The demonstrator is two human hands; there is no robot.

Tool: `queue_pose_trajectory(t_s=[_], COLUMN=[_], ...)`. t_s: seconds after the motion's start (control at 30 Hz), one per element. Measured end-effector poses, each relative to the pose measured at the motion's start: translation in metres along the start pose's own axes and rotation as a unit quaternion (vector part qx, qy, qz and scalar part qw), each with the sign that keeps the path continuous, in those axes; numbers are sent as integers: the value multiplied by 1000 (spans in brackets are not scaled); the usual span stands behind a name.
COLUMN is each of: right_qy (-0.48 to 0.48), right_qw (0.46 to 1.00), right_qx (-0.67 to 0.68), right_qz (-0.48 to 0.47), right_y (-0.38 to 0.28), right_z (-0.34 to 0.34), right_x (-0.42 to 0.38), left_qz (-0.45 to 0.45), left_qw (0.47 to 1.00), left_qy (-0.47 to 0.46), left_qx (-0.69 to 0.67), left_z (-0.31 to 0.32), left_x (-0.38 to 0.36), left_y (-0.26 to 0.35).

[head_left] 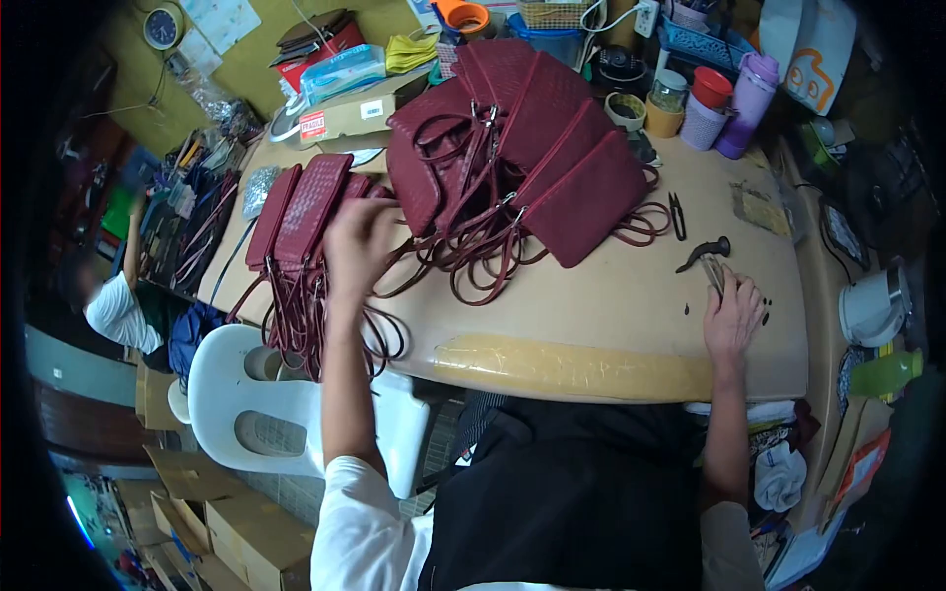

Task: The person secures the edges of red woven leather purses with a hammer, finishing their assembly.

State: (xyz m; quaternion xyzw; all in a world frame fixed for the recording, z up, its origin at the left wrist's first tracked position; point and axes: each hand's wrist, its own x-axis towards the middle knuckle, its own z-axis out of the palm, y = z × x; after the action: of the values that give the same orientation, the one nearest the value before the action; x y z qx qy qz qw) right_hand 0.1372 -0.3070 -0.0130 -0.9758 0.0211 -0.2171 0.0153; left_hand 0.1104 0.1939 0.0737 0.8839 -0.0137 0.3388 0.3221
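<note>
My left hand (358,246) is raised over the left part of the table, beside a stack of maroon woven bags (310,209). Its bent fingers look apart and slightly blurred, with nothing visible in them. To its right lies a large fanned pile of maroon bags (581,187), their thin straps tangled in front. On the right side of the table, my right hand (734,313) rests with its fingers closed around a slim, metal-looking tool (713,271). A dark curved tool (705,253) lies just beyond those fingertips. Black thread snips (677,217) lie farther back.
Small dark bits (687,309) lie near my right hand. Cups and a purple bottle (746,106) stand at the back right. A cardboard box (365,113) sits at the back left. A white chair (246,399) stands at the left front. Another person (123,310) is at far left.
</note>
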Motion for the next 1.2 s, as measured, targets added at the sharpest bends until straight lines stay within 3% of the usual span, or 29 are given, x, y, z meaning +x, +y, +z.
queue_pose_trajectory(t_s=[0.03,0.1,0.17,0.3,0.37,0.4,0.47,0.5,0.53,0.57,0.6,0.67,0.7,0.77,0.83,0.87,0.9,0.97,1.1,1.2], right_qy=[40,80,102,118,143,143,143,147,11,-125,-123,-270,-320,-248,-198,-149,-146,-153,-97,-39], right_qw=[999,996,993,991,981,982,934,935,814,598,599,629,670,735,738,737,740,690,751,784], right_qx=[6,8,24,35,124,122,325,321,570,753,750,715,668,630,645,659,656,705,650,609], right_qz=[-25,-48,-52,-47,-40,-35,-40,-36,109,243,252,144,51,34,26,11,15,57,69,115], right_y=[2,4,4,10,9,8,4,0,-10,-17,-19,-21,-26,-30,-38,-41,-44,-46,-47,-51], right_z=[1,1,-2,1,2,5,5,-2,-20,-30,-27,-17,-24,-21,-32,-37,-39,-40,-49,-41], right_x=[-2,-5,-5,-5,-8,-13,-16,-20,-25,-30,-37,-49,-49,-55,-59,-61,-64,-69,-71,-77], left_qz=[27,169,139,94,90,121,208,247,266,307,330,338,307,187,38,-22,-154,-293,-292,-291], left_qw=[997,983,978,975,974,980,974,963,952,939,921,877,853,928,985,983,950,853,828,826], left_qy=[-46,-69,-84,-82,-74,-79,-74,-81,-128,-146,-196,-339,-422,-303,-148,-155,-194,-231,-169,-183], left_qx=[-62,2,132,184,196,140,53,71,79,54,67,42,18,-108,-74,-92,-188,-364,-448,-446], left_z=[26,77,119,162,165,162,151,140,126,117,102,93,94,87,88,84,88,92,97,91], left_x=[0,-1,-6,1,3,1,-8,-24,-44,-68,-86,-122,-136,-139,-142,-134,-138,-140,-145,-148], left_y=[27,60,84,92,98,98,109,120,132,136,147,141,132,134,126,126,116,100,110,117])
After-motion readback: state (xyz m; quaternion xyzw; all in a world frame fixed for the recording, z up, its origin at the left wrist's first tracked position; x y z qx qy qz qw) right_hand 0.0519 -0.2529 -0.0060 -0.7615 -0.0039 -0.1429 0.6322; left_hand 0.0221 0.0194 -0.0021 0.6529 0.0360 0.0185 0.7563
